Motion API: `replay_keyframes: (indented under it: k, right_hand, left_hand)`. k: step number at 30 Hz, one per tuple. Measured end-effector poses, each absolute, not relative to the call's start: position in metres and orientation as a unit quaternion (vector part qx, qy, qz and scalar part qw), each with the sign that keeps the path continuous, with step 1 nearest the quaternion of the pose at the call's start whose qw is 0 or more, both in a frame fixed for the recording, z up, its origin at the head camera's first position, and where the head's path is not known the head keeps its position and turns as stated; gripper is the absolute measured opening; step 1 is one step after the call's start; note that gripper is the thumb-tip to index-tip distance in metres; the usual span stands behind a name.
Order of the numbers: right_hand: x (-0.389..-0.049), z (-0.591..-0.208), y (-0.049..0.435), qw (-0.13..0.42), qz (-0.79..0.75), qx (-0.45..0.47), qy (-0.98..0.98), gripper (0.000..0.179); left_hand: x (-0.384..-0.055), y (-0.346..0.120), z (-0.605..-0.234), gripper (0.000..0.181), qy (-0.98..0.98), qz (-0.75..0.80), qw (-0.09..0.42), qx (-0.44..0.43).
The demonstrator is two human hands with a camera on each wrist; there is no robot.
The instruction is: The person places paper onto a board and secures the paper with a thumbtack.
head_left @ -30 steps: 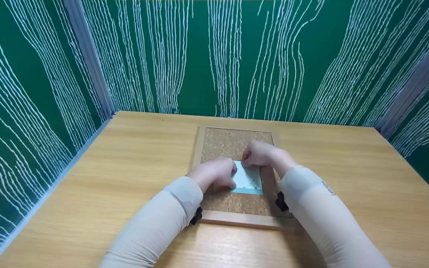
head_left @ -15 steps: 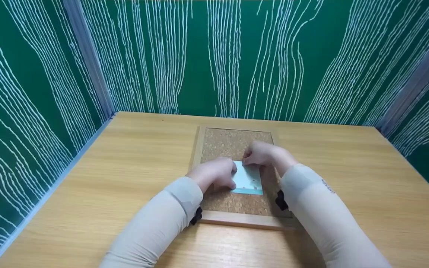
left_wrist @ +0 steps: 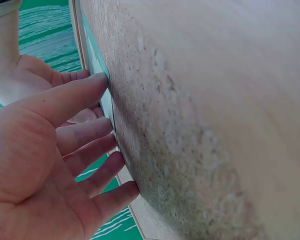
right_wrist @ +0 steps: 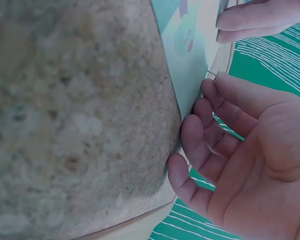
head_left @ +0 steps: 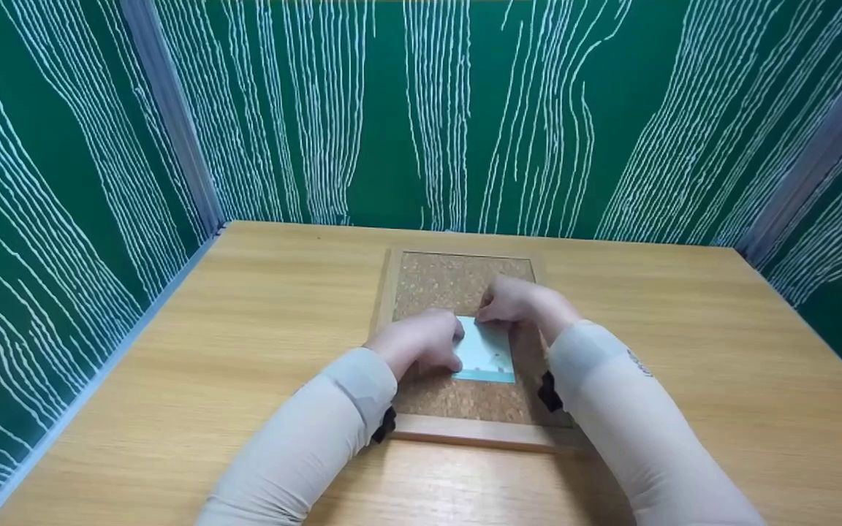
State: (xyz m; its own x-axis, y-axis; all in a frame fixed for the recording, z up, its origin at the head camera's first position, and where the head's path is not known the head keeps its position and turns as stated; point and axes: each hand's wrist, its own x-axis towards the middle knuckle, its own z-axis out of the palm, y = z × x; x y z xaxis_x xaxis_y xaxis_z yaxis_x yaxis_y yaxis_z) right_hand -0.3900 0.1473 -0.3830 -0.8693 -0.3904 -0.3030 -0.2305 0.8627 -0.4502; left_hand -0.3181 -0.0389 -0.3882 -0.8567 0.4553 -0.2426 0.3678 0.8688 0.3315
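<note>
A pale turquoise card (head_left: 485,351) with small printed figures lies flat on a wood-framed corkboard (head_left: 439,281). My left hand (head_left: 425,337) is at the card's left edge; in the left wrist view its fairly straight thumb and fingers (left_wrist: 92,131) touch the card and the cork beside it. Near the card's top edge, my right hand (head_left: 514,301) pinches a pin (right_wrist: 211,73) between thumb and forefinger. The pin's thin metal point sticks out toward the card, and its head is hidden in the fingertips. The other right fingers are curled, close to the card's edge and the cork.
The corkboard's pale wooden frame (head_left: 479,431) rests on a light wood table (head_left: 267,307). Green walls (head_left: 384,146) with wavy white lines stand behind the table and at both sides. A black strap piece (head_left: 550,393) shows under the right wrist.
Both hands stay almost where they were, with the card still between them. The head view has shifted very slightly.
</note>
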Motion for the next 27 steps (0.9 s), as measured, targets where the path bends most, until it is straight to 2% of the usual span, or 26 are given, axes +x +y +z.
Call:
replay_keyframes:
  k: [11, 18, 27]
  right_hand:
    - [-0.3913, -0.3835, 0.1490, 0.194, -0.211, -0.160, 0.945, 0.024]
    - [-0.3919, -0.3844, 0.1494, 0.182, -0.210, -0.174, 0.945, 0.024]
    - [-0.3923, -0.3843, 0.1505, 0.195, -0.231, -0.154, 0.941, 0.022]
  left_hand:
    - [-0.3188, -0.0388, -0.3889, 0.047, 0.953, 0.139, 0.161, 0.218]
    - [-0.3196, -0.0383, -0.3889, 0.044, 0.953, 0.126, 0.143, 0.235]
    - [-0.3194, -0.0377, -0.3884, 0.046, 0.954, 0.126, 0.142, 0.232]
